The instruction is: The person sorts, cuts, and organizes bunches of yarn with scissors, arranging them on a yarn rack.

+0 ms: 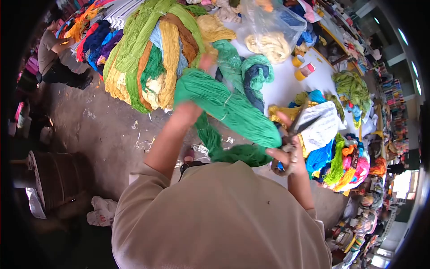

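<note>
A green yarn skein (233, 105) stretches between my two hands, with a pale tie around its middle. My left hand (189, 110) is at its left end, blurred by motion and partly hidden by the yarn. At the skein's right end, my right hand (289, 154) has dark scissors (301, 127) in its grip, blades pointing up and to the right. Darker green yarn (242, 154) hangs below the skein, close to my body. Teal yarn (257, 74) lies on the white table (286, 74) just beyond.
A large pile of skeins (154, 49) hangs over the table's left edge. Yellow cones (304, 71), a plastic bag (273, 27) and white paper (319, 125) lie on the right. Another person (53, 54) stands at far left, near a drum (60, 179).
</note>
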Motion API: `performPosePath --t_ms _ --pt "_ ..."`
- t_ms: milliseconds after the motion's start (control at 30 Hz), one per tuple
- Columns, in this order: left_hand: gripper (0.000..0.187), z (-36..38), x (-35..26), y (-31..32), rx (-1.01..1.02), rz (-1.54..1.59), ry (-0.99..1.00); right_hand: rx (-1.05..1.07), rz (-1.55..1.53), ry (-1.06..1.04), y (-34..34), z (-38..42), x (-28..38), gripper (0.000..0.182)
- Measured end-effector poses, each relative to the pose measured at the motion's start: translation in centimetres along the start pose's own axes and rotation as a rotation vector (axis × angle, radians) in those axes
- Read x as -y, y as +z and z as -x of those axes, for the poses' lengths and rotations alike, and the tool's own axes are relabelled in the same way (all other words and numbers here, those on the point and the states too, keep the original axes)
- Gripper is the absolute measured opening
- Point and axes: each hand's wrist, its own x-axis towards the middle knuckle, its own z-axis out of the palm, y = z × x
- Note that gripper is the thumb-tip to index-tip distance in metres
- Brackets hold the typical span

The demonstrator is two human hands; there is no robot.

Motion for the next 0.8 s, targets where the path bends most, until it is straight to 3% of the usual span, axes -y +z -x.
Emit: performPosePath --t_ms 33,67,133,233,267,300,400,800 --pt "0.13 -0.7 -1.1 1.0 -0.011 0.287 0.004 0.114 0.316 0.065 -0.9 -0.5 -0.6 0.092" --pt "0.12 -0.9 -0.7 1.9 -0.123 0.659 -0.008 0.116 0.499 -0.038 -0.6 -0.6 -1.7 0.09" --pt "0.105 -1.6 -1.0 3.0 -0.227 0.862 -0.129 0.044 0.647 -0.096 0.6 -0.9 -1.5 0.081" --pt "0.096 -1.6 0.7 2.7 -0.172 1.127 -0.156 0.238 0.367 0.266 1.7 -0.7 1.4 0.05" --pt "0.094 -1.6 0.8 2.7 -0.135 1.275 -0.173 0.311 0.419 0.284 2.0 -0.3 1.1 0.045" --pt "0.09 -1.7 0.8 2.8 -0.146 1.234 -0.177 0.295 0.407 0.453 2.7 -0.3 1.7 0.045" --pt "0.088 -1.6 0.8 2.8 -0.185 1.324 -0.178 0.312 0.47 0.516 3.2 0.0 0.7 0.046" --pt "0.083 -1.1 0.7 2.6 -0.239 1.255 -0.179 0.319 0.496 0.501 3.9 -0.5 0.0 0.049"
